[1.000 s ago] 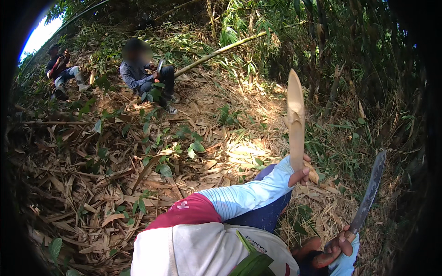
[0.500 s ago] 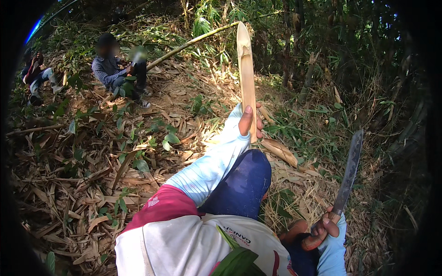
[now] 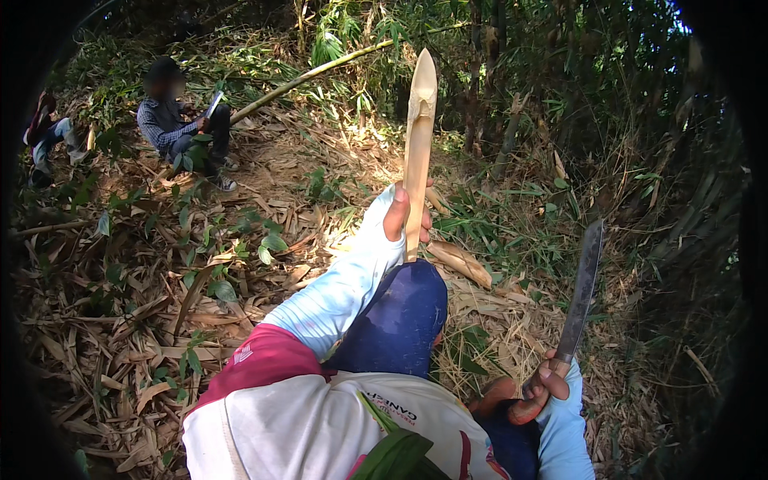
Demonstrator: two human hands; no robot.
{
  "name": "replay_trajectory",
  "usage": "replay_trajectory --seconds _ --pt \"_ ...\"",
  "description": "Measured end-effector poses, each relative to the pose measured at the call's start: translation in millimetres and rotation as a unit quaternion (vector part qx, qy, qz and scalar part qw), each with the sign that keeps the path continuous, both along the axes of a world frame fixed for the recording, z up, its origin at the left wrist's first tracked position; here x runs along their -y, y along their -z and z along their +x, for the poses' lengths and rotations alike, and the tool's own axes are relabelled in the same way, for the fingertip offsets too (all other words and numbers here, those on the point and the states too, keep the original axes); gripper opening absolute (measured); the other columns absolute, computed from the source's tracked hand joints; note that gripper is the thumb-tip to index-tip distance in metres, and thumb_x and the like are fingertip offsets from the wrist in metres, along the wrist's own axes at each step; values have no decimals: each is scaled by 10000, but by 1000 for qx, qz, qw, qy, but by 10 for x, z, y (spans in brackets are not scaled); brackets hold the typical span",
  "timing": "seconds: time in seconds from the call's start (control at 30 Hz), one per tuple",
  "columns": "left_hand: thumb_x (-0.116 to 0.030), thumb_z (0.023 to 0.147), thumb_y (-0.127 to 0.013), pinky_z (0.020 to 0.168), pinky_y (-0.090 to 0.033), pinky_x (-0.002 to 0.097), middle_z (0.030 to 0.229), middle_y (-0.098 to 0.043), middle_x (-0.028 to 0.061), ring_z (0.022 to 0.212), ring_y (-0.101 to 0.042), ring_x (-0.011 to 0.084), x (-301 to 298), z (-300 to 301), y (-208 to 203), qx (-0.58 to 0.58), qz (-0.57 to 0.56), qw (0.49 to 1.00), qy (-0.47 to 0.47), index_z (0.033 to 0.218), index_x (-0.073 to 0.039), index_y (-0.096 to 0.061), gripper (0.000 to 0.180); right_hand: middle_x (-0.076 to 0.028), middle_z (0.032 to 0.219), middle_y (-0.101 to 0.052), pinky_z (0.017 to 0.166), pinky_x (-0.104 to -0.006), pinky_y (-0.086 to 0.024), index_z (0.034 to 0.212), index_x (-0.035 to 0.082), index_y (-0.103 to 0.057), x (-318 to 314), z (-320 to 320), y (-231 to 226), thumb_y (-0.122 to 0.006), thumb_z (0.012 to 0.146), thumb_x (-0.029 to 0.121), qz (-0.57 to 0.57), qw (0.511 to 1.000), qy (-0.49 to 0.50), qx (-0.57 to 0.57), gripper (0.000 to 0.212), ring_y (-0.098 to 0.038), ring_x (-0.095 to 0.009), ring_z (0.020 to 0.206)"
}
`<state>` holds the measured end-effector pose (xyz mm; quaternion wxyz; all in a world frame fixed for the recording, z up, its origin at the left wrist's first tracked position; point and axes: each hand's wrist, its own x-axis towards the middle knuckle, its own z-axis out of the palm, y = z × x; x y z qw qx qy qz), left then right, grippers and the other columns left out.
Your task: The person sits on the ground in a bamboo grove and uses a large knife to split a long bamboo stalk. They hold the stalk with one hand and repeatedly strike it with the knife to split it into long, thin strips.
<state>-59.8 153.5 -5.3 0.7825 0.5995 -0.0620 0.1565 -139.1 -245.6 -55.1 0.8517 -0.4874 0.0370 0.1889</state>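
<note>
My left hand [image 3: 406, 214] is closed around the lower part of a split bamboo piece [image 3: 418, 152], thumb on the near side and fingers behind. The pale strip stands nearly upright with a pointed top, and a node ridge crosses it below the tip. Its lower end meets my raised blue-clad knee [image 3: 396, 320]. Low on the right, my right hand [image 3: 546, 384] grips the wooden handle of a machete [image 3: 582, 288]. The long dark blade points up and slightly right, well apart from the bamboo.
Dry bamboo leaves [image 3: 120, 320] and small green plants cover the ground. Beyond my knee lies a cut bamboo piece [image 3: 460, 262]. A long bamboo pole [image 3: 312, 76] slants behind. One person [image 3: 172, 120] sits at the far left holding a flat object; another [image 3: 50, 136] is partly seen.
The view has shifted slightly, so most things sit farther left. The bamboo now leans a little right, and its lower end is at my knee. Both hands keep their holds.
</note>
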Motion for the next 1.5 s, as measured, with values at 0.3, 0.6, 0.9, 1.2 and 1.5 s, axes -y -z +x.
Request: replay_trajectory --seconds 0.3,0.6,0.9,1.2,1.5 --pt "-659 938 -444 566 -493 294 758 -571 64 598 -575 157 20 -40 -19 -4 -17 1000 13 1347 -29 -463 751 -47 690 -500 461 -356 -458 1199 74 -461 -22 -25 1 -630 827 22 -38 999 2 6 412 -503 -167 492" --pt "-496 965 -488 592 -482 303 768 -583 88 619 -568 169 32 -95 -93 -15 -2 999 43 1359 -7 -440 630 -59 704 -497 463 -351 -454 1201 66 -456 -30 -45 -86 -647 817 25 -62 998 -3 17 431 -499 -171 494" --pt "47 709 -485 659 -562 291 990 -650 128 777 -654 175 -405 -245 -63 -211 183 937 209 1435 51 -352 738 -52 715 -499 471 -348 -446 1200 61 -469 -55 -83 -130 -637 822 25 -71 997 0 20 416 -493 -163 507" --pt "-2 757 -608 687 -501 297 844 -655 78 702 -624 167 -659 -467 -605 -174 636 737 147 1183 -69 -635 431 -94 745 -533 501 -343 -485 1231 11 -448 -13 -81 -56 -623 846 -34 -30 999 -4 12 426 -540 -173 533" --pt "3 786 -730 699 -502 255 874 -649 29 778 -615 113 -729 -387 -1102 -221 577 783 72 1159 -51 -636 388 -39 699 -482 487 -334 -433 1224 69 -462 -69 -77 -72 -604 842 23 -74 997 -14 22 410 -479 -146 508"
